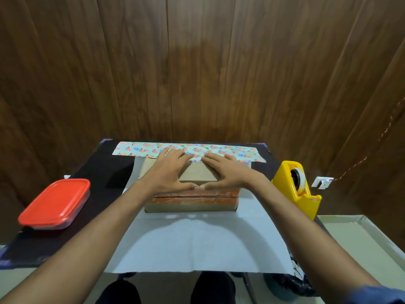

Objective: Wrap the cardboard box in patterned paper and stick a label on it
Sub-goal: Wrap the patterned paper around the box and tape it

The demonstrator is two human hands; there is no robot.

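Note:
The cardboard box (pixel 198 175), with orange tape along its near side, stands on the white underside of the patterned paper (pixel 197 240). The paper's far edge is folded over the box's far top edge, floral side up (pixel 140 150). My left hand (pixel 169 170) lies flat on the box top with straight fingers pressing that fold. My right hand (pixel 225 170) mirrors it, fingers flat on the fold. The two thumbs meet at the near top edge of the box.
A container with a red lid (pixel 55 202) sits at the left on the black table cover (pixel 105 172). A yellow tape dispenser (pixel 298 187) stands at the right. A pale cardboard tray (pixel 361 240) lies at the lower right. A wooden wall rises behind.

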